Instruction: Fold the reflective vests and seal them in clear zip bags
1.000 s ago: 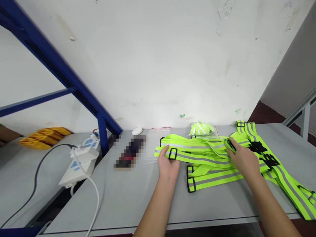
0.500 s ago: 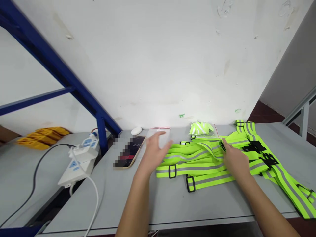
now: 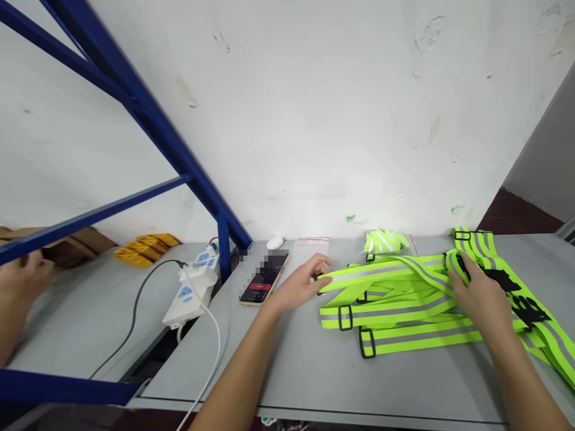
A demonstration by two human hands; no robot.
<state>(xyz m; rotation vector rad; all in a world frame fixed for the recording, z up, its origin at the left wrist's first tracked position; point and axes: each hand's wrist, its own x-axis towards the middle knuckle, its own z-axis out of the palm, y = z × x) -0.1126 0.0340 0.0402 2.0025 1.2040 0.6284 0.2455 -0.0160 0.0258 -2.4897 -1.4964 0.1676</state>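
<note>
Several neon-yellow reflective straps [image 3: 404, 311] with grey stripes and black buckles lie in a loose heap on the grey table [image 3: 305, 371]. At the heap's left end, my left hand [image 3: 302, 281] pinches one strap between thumb and fingers. My right hand [image 3: 483, 293] is closed around a rolled part of the straps at the heap's right side. Black buckles and clips [image 3: 525, 302] lie to the right of that hand. Behind the heap is a clear bag with a folded reflective strap [image 3: 386, 241] in it.
A flat clear zip bag [image 3: 312, 242], a phone [image 3: 265, 278] and a white oval object [image 3: 275, 242] lie left of the straps. Beyond the blue frame [image 3: 224, 233] are a power strip [image 3: 193, 293], yellow folded fabric [image 3: 146, 248] and another person's hand [image 3: 27, 278].
My left hand has closed on a strap end, which now stretches to my right hand. The view has turned left, bringing another person's hand into sight.
</note>
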